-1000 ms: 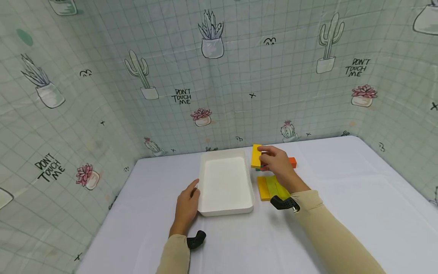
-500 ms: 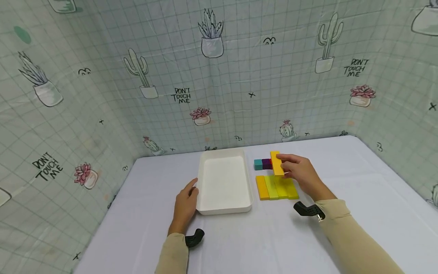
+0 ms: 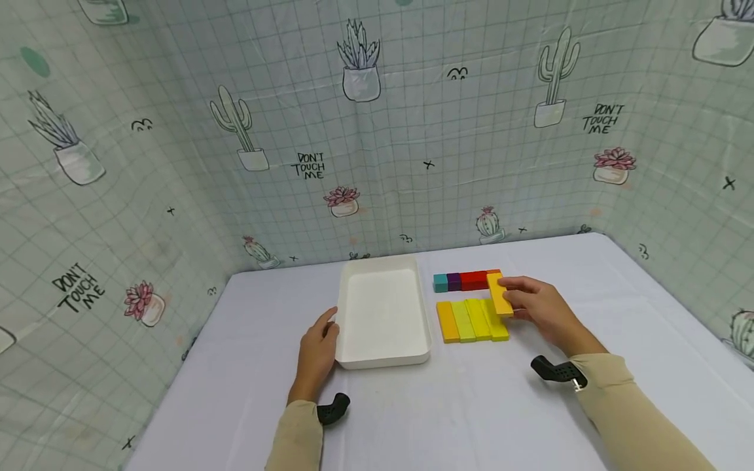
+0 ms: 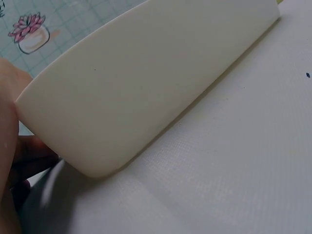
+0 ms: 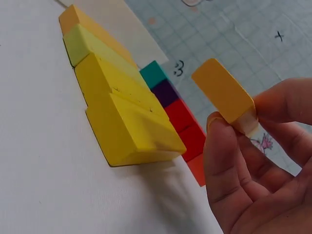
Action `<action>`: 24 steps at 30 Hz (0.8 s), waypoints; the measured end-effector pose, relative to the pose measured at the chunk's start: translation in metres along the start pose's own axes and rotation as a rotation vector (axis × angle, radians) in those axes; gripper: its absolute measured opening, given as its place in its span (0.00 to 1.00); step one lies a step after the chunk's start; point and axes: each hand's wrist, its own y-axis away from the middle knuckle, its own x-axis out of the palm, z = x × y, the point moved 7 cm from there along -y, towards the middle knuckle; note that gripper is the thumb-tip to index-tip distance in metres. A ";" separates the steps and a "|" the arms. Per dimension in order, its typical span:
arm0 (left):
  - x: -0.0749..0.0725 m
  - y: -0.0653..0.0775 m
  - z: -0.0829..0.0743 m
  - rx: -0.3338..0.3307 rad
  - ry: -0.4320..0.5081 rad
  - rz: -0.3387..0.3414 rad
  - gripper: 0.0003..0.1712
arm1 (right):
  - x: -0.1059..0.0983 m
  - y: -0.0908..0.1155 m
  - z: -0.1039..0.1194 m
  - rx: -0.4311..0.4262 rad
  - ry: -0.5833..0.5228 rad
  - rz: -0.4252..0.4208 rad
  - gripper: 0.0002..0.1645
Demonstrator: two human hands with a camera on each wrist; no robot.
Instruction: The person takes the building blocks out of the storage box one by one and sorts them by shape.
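Observation:
My right hand [image 3: 542,313] pinches a yellow-orange wooden block [image 3: 499,294] between thumb and fingers. It is held up above the right end of a row of yellow blocks [image 3: 471,320]. Seen from the right wrist, the held block [image 5: 224,90] is clear of the others, its lower end between the fingertips. My left hand [image 3: 317,353] rests against the left side of a white tray [image 3: 383,361], fingers touching its wall. From the left wrist, that hand shows at the tray's corner [image 4: 87,146], with some fingers shadowed and partly hidden.
A second row of blocks lies behind the yellow one: a teal block [image 3: 440,283], a purple block [image 3: 453,282], red blocks [image 3: 473,281] and an orange end piece. Both rows sit right of the tray on a white-covered table [image 3: 412,418]. A patterned curtain [image 3: 377,131] stands behind.
My right hand has carried the yellow-orange block rightward and lower, from beside the tray to the right end of the rows, uncovering the blocks beneath. My left hand stays at the tray.

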 end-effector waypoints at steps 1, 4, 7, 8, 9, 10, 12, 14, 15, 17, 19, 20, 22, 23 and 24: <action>0.000 0.000 0.000 0.005 0.002 0.000 0.25 | -0.001 0.001 -0.001 -0.003 0.002 0.000 0.31; -0.001 -0.001 0.000 0.009 0.005 0.001 0.25 | -0.005 0.002 -0.003 -0.001 0.007 -0.004 0.32; 0.000 -0.001 0.001 0.004 0.004 -0.001 0.25 | -0.010 0.003 -0.006 0.014 0.013 -0.013 0.34; 0.000 -0.001 0.001 0.001 0.002 -0.003 0.25 | -0.011 0.004 -0.008 0.021 0.016 -0.014 0.34; 0.000 -0.001 0.001 -0.002 0.000 -0.003 0.25 | -0.013 0.005 -0.010 0.032 0.025 -0.016 0.34; 0.001 0.000 0.001 -0.003 -0.003 -0.001 0.25 | -0.014 0.006 -0.011 0.037 0.039 -0.014 0.35; 0.002 -0.001 0.000 -0.001 -0.007 0.005 0.25 | -0.017 0.008 -0.015 0.052 0.073 -0.010 0.35; 0.004 -0.001 0.000 0.005 -0.013 0.013 0.25 | -0.019 0.009 -0.018 0.066 0.115 -0.005 0.34; 0.004 -0.001 -0.001 0.008 -0.015 0.017 0.25 | -0.019 0.009 -0.020 0.076 0.136 -0.002 0.34; 0.004 -0.002 -0.002 0.012 -0.020 0.016 0.26 | -0.019 0.009 -0.021 0.084 0.178 0.007 0.34; 0.003 -0.001 -0.002 0.012 -0.024 0.010 0.26 | -0.016 0.008 -0.021 0.086 0.218 0.019 0.34; 0.002 -0.001 -0.002 0.010 -0.027 0.005 0.26 | -0.014 0.007 -0.020 0.083 0.236 0.028 0.34; 0.001 0.000 -0.002 0.008 -0.022 -0.002 0.25 | -0.011 0.006 -0.019 0.070 0.272 0.044 0.34; 0.000 0.000 -0.002 0.010 -0.020 -0.003 0.25 | -0.010 0.005 -0.018 0.059 0.290 0.051 0.34; 0.000 0.000 -0.002 0.009 -0.019 -0.004 0.25 | -0.009 0.005 -0.017 0.051 0.303 0.056 0.34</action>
